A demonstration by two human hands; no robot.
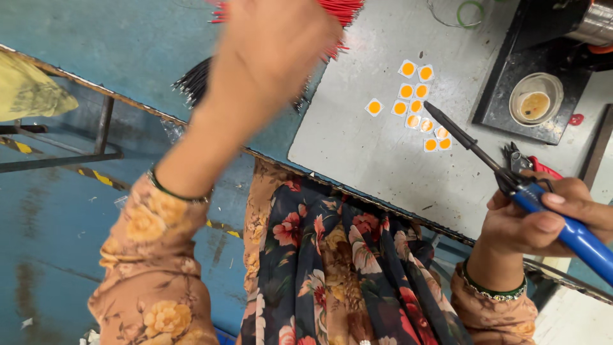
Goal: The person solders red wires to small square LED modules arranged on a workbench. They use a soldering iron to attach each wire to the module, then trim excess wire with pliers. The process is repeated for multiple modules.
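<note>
So the right hand (543,220) has its fingers wrapped tight around the blue handle of a soldering iron (511,182), tip angled up-left and hovering right at the lower edge of a cluster of little square chips with orange centres (416,105). Those sit in a loose bunch on the grey counter (357,147), one stray chip (374,107) off just to the left of the rest. Plenty of bare grey surface below and left of the chips, all the way to the counter's front edge, which runs diagonally just above the floral fabric on the lap. The left hand (271,57) is raised and blurry, up by a bundle of red wires (338,13) and a bundle of black wires (195,80) that poke out past the counter's left edge; can't tell whether its fingers are gripping anything. To the right of the chips there's a black tray (511,96) with a small round pot (535,99) on it, well apart from the iron's tip. A red-handled cutter (523,160) lies just behind the right hand, near touching the iron's shaft.
</note>
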